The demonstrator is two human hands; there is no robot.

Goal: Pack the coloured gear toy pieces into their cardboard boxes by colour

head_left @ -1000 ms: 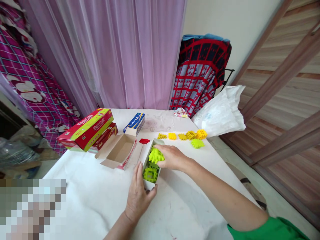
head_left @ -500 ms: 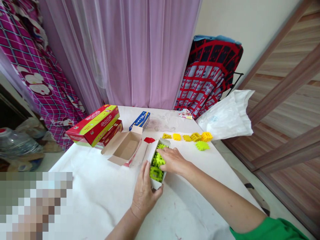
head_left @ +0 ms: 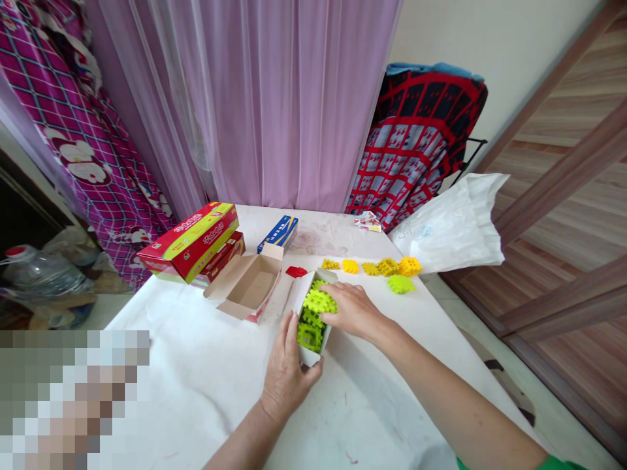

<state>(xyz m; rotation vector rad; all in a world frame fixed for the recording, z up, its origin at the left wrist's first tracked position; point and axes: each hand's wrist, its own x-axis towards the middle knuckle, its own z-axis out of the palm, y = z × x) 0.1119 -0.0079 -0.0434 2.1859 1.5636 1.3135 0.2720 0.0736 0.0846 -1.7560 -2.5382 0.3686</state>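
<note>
A small white-lined carton [head_left: 309, 358] lies open on the table, packed with green toothed plastic building blocks [head_left: 309, 337]. My left hand [head_left: 289, 365] grips the carton's near end, fingers along its left side and thumb at the near right corner. Above the carton's opening, my right hand [head_left: 353, 309] pinches a bright green building block [head_left: 320, 301], tilted over the other blocks. To the right, a loose lime green block [head_left: 400, 284] lies near a row of yellow blocks [head_left: 388, 266].
An open empty box [head_left: 249, 287] stands left of the carton. Behind it are a large red-and-yellow box [head_left: 191, 241] on smaller boxes and a blue box [head_left: 278, 233]. A red piece [head_left: 296, 271] lies beyond the carton. A white plastic bag [head_left: 450, 225] hangs over the right edge.
My right hand has lifted a green block up from among the others in the carton. My left hand still holds the carton. The view has shifted slightly.
</note>
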